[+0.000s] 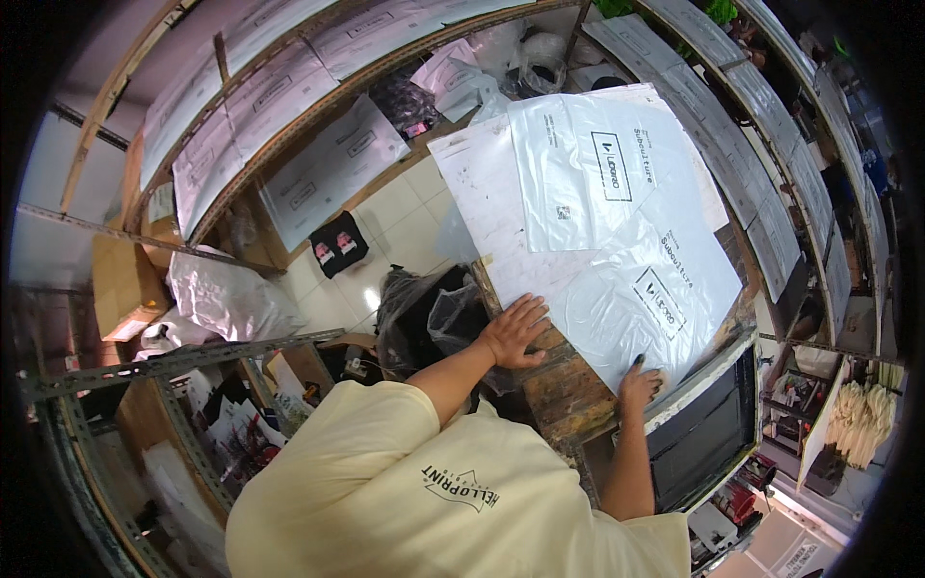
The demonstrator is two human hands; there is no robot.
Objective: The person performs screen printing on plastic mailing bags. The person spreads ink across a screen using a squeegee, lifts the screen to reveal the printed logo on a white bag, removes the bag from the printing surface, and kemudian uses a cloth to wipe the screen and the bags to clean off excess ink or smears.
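Two white plastic mailing bags with black print lie overlapping on a pale board on the worktable. The far bag [578, 164] lies fairly flat; the near bag [665, 299] is slanted and wrinkled. My right hand [640, 385] is at the near bag's lower corner, fingers curled in on its edge, with dark smudges on the fingertips. My left hand [517, 332] rests open, fingers spread, at the left edge of the worktable [568, 385], beside the board [472, 164]. Nothing is in it.
Racks holding printed white bags [279, 106] run along the left and back, and another rack [694, 125] stands right. A dark-framed screen [703, 429] is close by my right forearm. A folded black garment [338, 245] lies on the left, near a black plastic-lined bin [424, 313].
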